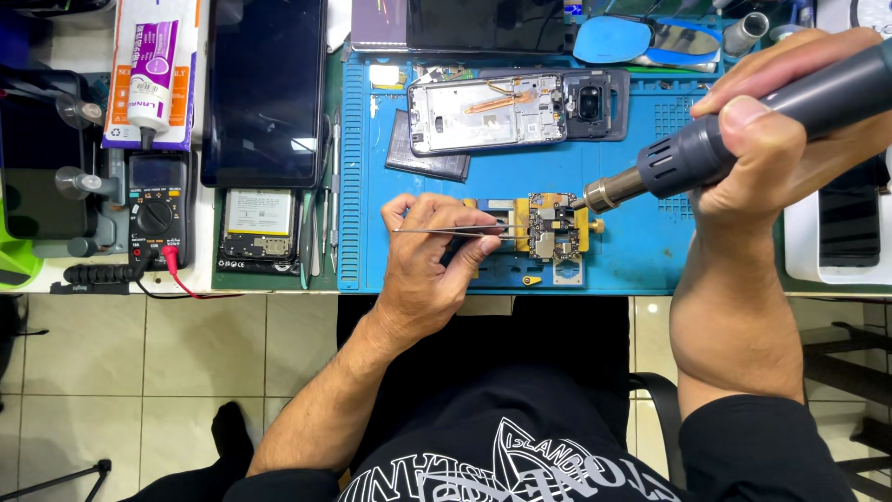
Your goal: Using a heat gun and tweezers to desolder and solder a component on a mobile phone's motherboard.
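**Hot air and tweezers over a small circuit board**

The right hand (771,121) closes its grip around a grey hot-air tool (743,139); the rear of the tool is cut off at the picture edge. Its metal nozzle points at the circuit board (554,226), clamped in a gold holder (520,216) near the front edge of the blue mat (641,251). The left hand (432,256) pinches thin tweezers (455,231), and their tips reach the board. The small parts on the board are hard to make out. An open phone frame (488,113) lies behind, well apart.
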